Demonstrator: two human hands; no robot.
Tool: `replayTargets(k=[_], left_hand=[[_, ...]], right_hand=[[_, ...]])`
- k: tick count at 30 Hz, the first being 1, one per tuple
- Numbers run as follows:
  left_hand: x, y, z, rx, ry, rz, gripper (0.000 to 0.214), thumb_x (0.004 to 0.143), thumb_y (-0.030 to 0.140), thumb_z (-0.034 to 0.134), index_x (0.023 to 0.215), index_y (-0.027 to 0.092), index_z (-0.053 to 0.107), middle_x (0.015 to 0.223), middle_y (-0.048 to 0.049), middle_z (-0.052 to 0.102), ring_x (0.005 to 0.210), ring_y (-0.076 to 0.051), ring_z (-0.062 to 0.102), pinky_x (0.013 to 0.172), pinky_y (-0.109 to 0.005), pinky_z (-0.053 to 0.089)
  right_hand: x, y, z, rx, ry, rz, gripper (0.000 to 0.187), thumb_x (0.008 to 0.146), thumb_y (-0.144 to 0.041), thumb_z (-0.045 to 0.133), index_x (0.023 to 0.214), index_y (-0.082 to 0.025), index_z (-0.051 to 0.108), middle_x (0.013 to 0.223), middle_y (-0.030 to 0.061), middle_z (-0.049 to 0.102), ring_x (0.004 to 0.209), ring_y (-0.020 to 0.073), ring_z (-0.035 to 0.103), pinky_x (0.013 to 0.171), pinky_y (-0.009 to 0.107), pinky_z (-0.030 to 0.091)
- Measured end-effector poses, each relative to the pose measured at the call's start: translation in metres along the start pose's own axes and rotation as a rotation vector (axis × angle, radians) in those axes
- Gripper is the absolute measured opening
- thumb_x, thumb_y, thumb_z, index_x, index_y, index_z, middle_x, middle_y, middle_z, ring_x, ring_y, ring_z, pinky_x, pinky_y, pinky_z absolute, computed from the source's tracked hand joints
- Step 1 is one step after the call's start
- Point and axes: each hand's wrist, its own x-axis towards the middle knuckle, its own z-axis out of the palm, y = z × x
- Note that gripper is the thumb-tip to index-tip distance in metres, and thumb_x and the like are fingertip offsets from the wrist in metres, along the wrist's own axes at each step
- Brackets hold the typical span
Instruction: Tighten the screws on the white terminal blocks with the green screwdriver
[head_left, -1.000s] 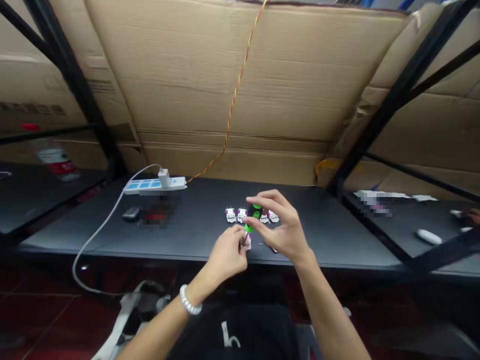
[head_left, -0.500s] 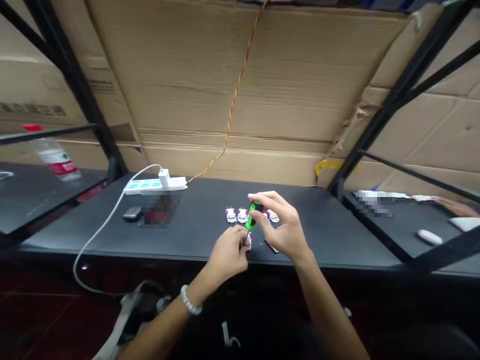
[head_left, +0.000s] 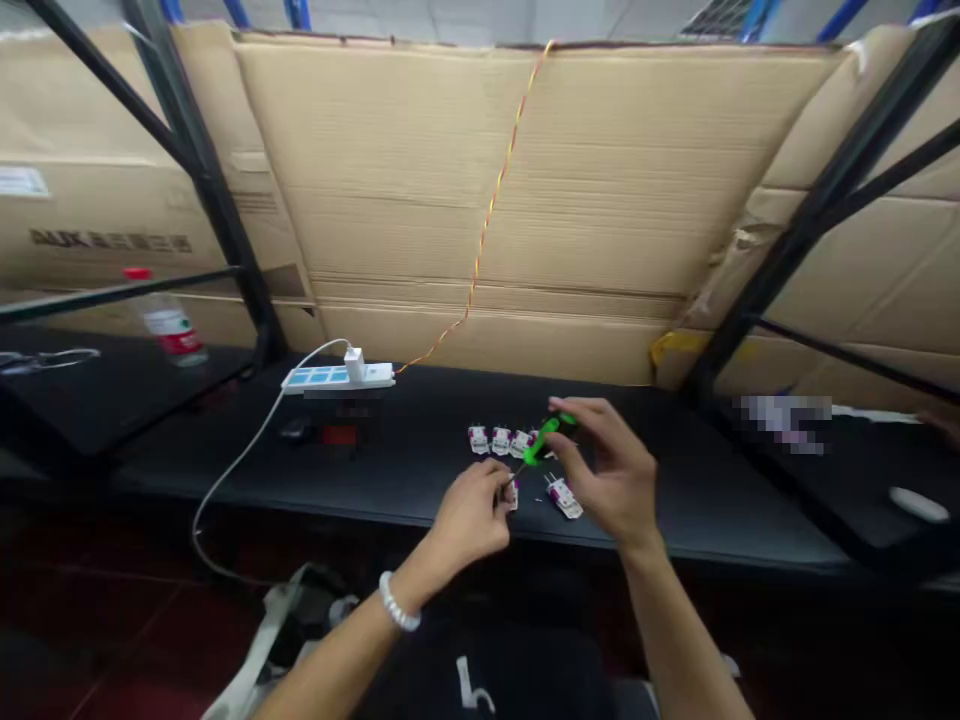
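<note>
My right hand (head_left: pixel 613 472) is closed on the handle of a green and black screwdriver (head_left: pixel 541 441), which leans with its shaft down to the left. The shaft reaches my left hand (head_left: pixel 474 510), whose fingers pinch a small white and purple plug (head_left: pixel 514 492) at the desk surface. Most of that plug is hidden by the fingers, and where the tip sits cannot be made out. Just behind stand several similar plugs (head_left: pixel 478 440) in a row, partly covered by the screwdriver. Another plug with two metal prongs (head_left: pixel 564 498) lies beside my right hand.
On the black desk (head_left: pixel 420 440), a white power strip (head_left: pixel 339 376) with a cabled adapter (head_left: pixel 355 364) lies at the back left. Cardboard (head_left: pixel 405 180) walls the rear. Black metal posts (head_left: pixel 780 230) flank both sides. A bottle (head_left: pixel 174 328) stands at far left.
The camera view has tilted upward. My right hand has swung the screwdriver's handle rightward, so it leans more. The pronged plug beside it shows more fully. My left hand keeps its pinch.
</note>
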Motion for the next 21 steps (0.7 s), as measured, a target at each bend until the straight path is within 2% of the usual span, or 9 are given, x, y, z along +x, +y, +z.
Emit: replayTargets(k=[3, 6, 11, 16, 21], left_hand=[[0.0, -0.001, -0.004, -0.028, -0.013, -0.034, 0.023, 0.079, -0.001, 0.062, 0.084, 0.021, 0.067, 0.119, -0.0072, 0.074, 0.111, -0.026, 0.07, 0.103, -0.041, 0.056], [-0.001, -0.001, -0.009, -0.033, -0.011, -0.053, 0.022, 0.082, 0.0, 0.063, 0.086, 0.02, 0.069, 0.131, -0.0089, 0.073, 0.12, -0.029, 0.069, 0.11, -0.045, 0.054], [0.001, 0.003, -0.02, -0.016, -0.023, -0.021, 0.019, 0.086, 0.004, 0.068, 0.09, 0.023, 0.07, 0.122, -0.0056, 0.074, 0.12, -0.027, 0.068, 0.108, -0.044, 0.052], [0.01, 0.01, -0.02, 0.074, -0.075, 0.054, 0.018, 0.094, 0.007, 0.064, 0.096, 0.021, 0.074, 0.11, -0.0062, 0.075, 0.114, -0.027, 0.068, 0.11, -0.048, 0.045], [0.018, 0.027, -0.004, 0.311, -0.199, 0.176, 0.02, 0.098, 0.009, 0.06, 0.097, 0.019, 0.077, 0.105, -0.0094, 0.076, 0.107, -0.031, 0.066, 0.104, -0.052, 0.045]], right_hand=[[-0.008, 0.002, -0.022, 0.037, 0.166, 0.068, 0.035, 0.095, -0.019, 0.076, 0.128, -0.028, 0.077, 0.114, 0.008, 0.073, 0.097, 0.0218, 0.074, 0.084, 0.038, 0.065], [-0.017, 0.002, -0.045, 0.064, 0.265, 0.055, 0.035, 0.089, -0.018, 0.081, 0.123, -0.026, 0.079, 0.108, 0.0071, 0.073, 0.092, 0.0227, 0.077, 0.079, 0.038, 0.066], [-0.024, 0.005, -0.07, 0.051, 0.388, 0.039, 0.034, 0.085, -0.019, 0.086, 0.118, -0.025, 0.081, 0.104, 0.0071, 0.074, 0.082, 0.0234, 0.078, 0.071, 0.04, 0.067], [-0.022, 0.009, -0.079, 0.064, 0.461, 0.01, 0.032, 0.087, -0.021, 0.086, 0.118, -0.025, 0.081, 0.101, 0.0061, 0.074, 0.08, 0.0219, 0.078, 0.07, 0.038, 0.067], [-0.022, 0.009, -0.082, 0.06, 0.41, 0.013, 0.033, 0.087, -0.02, 0.085, 0.119, -0.027, 0.081, 0.105, 0.0066, 0.072, 0.084, 0.022, 0.077, 0.073, 0.039, 0.068]])
